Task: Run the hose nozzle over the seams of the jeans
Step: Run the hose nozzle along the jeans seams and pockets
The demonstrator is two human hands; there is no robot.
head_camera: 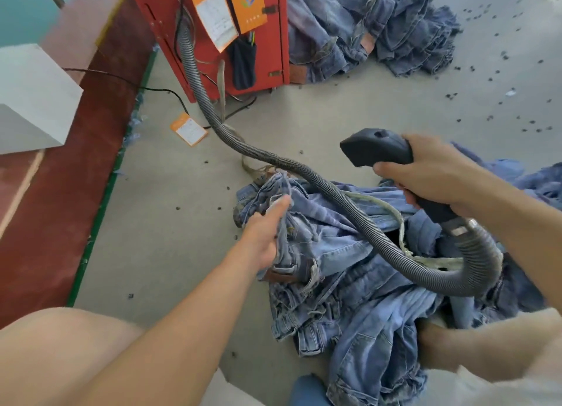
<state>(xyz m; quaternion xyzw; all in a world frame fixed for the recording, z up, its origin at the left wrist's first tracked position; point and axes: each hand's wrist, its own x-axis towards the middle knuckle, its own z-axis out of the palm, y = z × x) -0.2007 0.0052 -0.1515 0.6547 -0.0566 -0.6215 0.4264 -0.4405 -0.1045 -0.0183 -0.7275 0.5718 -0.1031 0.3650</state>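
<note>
The right hand (431, 174) holds the black hose nozzle (377, 147) up in the middle right, off the cloth. The left hand (267, 232) grips the blue jeans (334, 241) at the waistband in the middle, probably to show a seam.

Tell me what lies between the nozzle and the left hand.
In the head view, the grey corrugated hose crosses over the jeans between the nozzle and the left hand.
</note>
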